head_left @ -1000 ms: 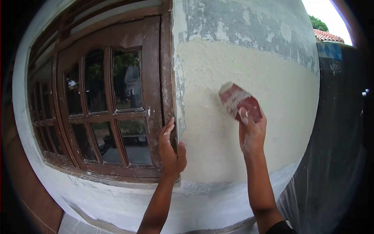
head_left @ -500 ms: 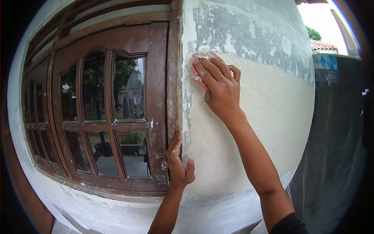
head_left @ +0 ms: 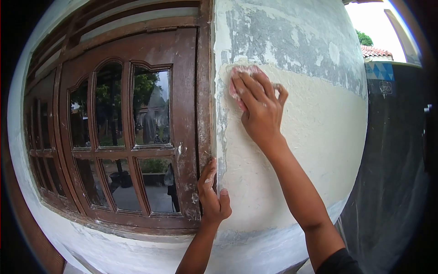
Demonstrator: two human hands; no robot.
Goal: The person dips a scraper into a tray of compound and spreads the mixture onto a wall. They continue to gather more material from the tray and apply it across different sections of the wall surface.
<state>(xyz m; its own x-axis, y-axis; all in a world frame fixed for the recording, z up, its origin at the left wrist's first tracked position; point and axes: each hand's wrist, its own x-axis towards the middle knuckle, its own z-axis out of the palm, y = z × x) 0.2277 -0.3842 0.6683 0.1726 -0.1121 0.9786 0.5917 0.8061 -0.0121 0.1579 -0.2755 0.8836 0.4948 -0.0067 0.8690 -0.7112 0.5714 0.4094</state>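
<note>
My right hand (head_left: 262, 102) presses a pink, sponge-like pad (head_left: 238, 93) flat against the wall. White smears cover the pad, and its exact kind is hard to make out. Under it lies a cream-coloured coat (head_left: 310, 132) on the wall, near that coat's upper left corner. Lower down, my left hand (head_left: 213, 194) rests at the edge of the brown wooden window frame (head_left: 205, 114). Its fingers stretch upward, the thumb stands apart, and nothing is held. White residue marks the fingers of both hands.
A brown window with glass panes (head_left: 153, 107) fills the left side. Above the cream coat the wall shows patchy grey plaster (head_left: 283, 34). At the right edge stands a dark sheet-like surface (head_left: 392, 150), with a tiled roof (head_left: 375, 52) behind it.
My right hand and the pink pad have shifted slightly right along the wall. My left hand stays by the window frame. The whole view has tilted a little.
</note>
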